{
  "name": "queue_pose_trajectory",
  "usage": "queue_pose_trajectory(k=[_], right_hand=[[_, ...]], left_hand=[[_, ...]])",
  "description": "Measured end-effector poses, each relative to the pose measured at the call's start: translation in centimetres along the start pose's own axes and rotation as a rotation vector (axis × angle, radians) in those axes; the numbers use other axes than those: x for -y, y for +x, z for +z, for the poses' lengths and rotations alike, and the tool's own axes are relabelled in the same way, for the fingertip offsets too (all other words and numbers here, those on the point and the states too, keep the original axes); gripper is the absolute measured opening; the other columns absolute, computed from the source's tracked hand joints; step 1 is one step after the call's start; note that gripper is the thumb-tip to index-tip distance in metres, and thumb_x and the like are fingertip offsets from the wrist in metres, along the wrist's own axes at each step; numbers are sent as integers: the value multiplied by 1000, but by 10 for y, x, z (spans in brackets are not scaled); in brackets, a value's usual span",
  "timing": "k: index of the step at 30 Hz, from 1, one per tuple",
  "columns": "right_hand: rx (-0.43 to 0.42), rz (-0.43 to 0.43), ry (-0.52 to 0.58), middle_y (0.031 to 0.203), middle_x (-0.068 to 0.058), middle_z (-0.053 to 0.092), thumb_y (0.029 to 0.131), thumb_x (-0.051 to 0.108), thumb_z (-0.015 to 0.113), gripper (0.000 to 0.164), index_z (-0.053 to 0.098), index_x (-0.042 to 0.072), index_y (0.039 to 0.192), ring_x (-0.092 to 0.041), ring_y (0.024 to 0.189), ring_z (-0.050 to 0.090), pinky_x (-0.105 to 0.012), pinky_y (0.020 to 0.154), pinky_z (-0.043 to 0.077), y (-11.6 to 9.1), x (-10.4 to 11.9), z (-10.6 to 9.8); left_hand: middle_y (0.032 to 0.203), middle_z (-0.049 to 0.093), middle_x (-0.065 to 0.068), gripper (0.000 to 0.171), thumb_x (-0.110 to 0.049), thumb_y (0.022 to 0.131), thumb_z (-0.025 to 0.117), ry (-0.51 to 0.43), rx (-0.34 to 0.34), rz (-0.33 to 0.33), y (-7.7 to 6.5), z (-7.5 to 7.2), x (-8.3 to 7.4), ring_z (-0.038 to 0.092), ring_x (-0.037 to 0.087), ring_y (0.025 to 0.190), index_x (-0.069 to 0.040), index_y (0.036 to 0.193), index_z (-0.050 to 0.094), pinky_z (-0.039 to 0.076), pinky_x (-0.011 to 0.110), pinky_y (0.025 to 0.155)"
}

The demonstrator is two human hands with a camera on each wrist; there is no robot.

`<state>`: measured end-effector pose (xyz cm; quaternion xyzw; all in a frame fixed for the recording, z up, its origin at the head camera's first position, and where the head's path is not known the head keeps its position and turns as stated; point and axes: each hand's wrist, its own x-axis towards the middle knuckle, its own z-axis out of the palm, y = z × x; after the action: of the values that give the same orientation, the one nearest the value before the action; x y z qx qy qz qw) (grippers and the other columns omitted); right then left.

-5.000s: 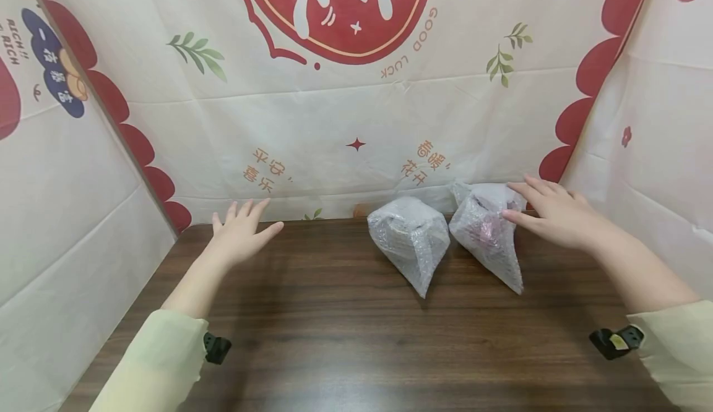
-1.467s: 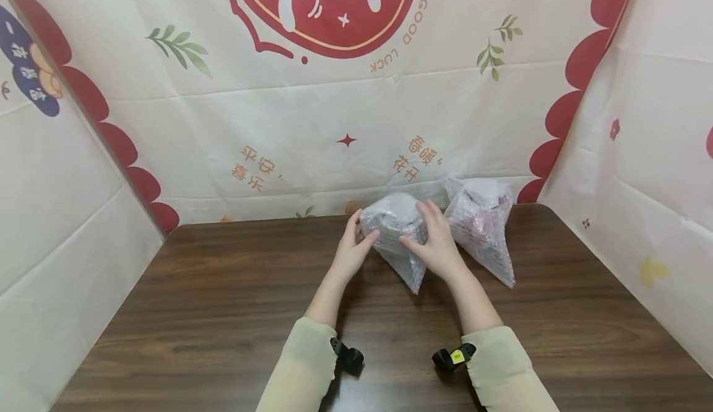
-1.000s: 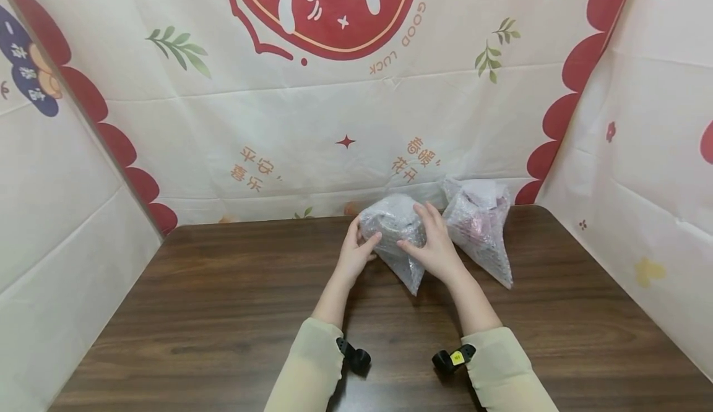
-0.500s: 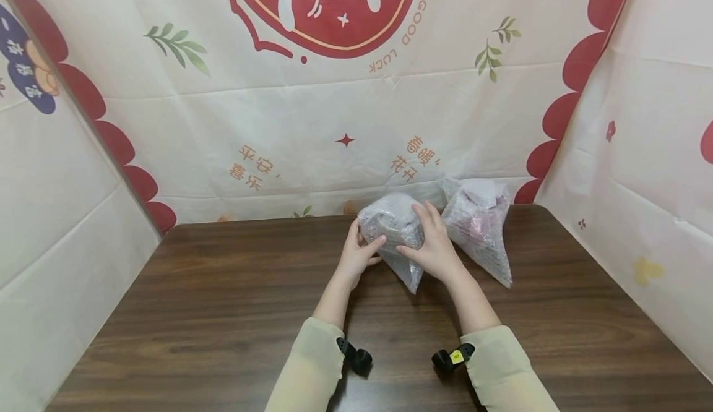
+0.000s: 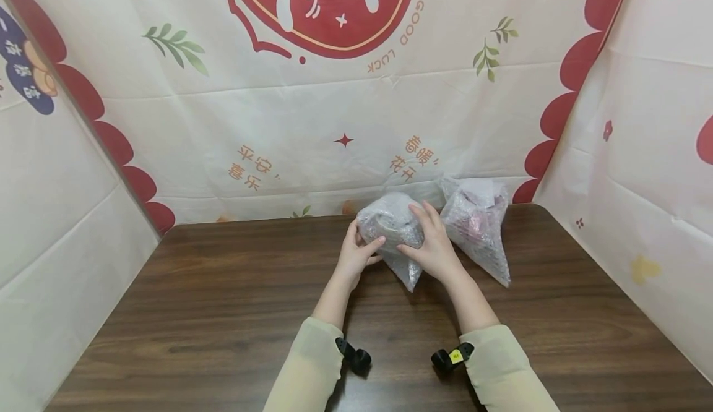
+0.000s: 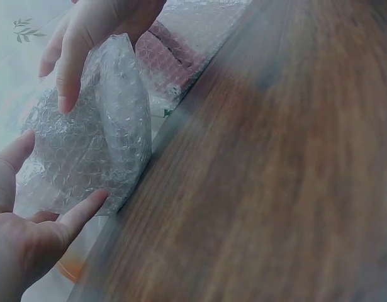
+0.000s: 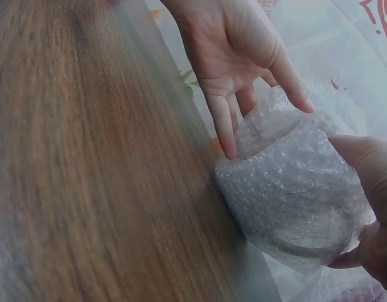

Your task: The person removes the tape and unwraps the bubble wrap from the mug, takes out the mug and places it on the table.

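A clear bubble-wrap bag [image 5: 392, 220] with its corner pointing to the front stands at the back of the table, something round and pale showing dimly inside. My left hand [image 5: 354, 255] grips its left side, thumb in front and other fingers reaching behind and below. On the right side, my right hand [image 5: 437, 250] holds it with thumb and fingers spread around the wrap. The left wrist view has the bag [image 6: 86, 145] between both hands, close to the tabletop. In the right wrist view, a greenish rim [image 7: 306, 250] shows through the wrap.
A second bubble-wrap bag [image 5: 479, 223] with something pink inside stands just right of the held one. The dark wooden table [image 5: 223, 294] ends at a printed cloth backdrop [image 5: 289, 115], with cloth walls at both sides. A small black camera sits at each wrist.
From wide apart, with the right hand by the pink bag, both hands have come together around the left bag. Over the last second the left thumb has slid slightly inward; the bag has barely shifted.
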<state>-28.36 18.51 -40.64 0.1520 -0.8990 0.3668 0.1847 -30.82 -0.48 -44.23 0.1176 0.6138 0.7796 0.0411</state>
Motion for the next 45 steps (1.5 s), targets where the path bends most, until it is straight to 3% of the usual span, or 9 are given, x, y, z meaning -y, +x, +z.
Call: queue_pose_trajectory(k=[14,30,41,45], right_hand=[[-3,-2,27,154,-20,15,75,12,82,85,35,12,146,-49,135,19,-67,98,30,-1,6,-1],[-19,-25,25,154,-18,18,76,10,81,81,38,12,144,-50,135,20,-67,97,31,-4,13,2],[-74,-96,17,153,-18,22,74,6,81,78,43,10,142,-46,134,25,-64,100,30,-3,23,-4],[-84,-109,13,152,-19,23,74,5,81,77,43,10,141,-47,134,24,-65,99,30,-4,28,-6]], left_hand=[[130,51,17,70,-7,86,72,-9,-42,21,-2,2,-3,56,33,112,-17,145,35,52,45,84],[127,53,16,69,-3,85,72,-22,-68,41,-7,2,-6,59,31,107,-15,143,37,53,44,82],[129,52,16,67,1,85,70,-48,-68,51,-17,7,-30,60,29,104,-11,142,36,49,53,86],[129,53,15,67,-2,85,72,-36,-70,66,-17,6,-27,60,27,103,-13,141,38,51,50,84]])
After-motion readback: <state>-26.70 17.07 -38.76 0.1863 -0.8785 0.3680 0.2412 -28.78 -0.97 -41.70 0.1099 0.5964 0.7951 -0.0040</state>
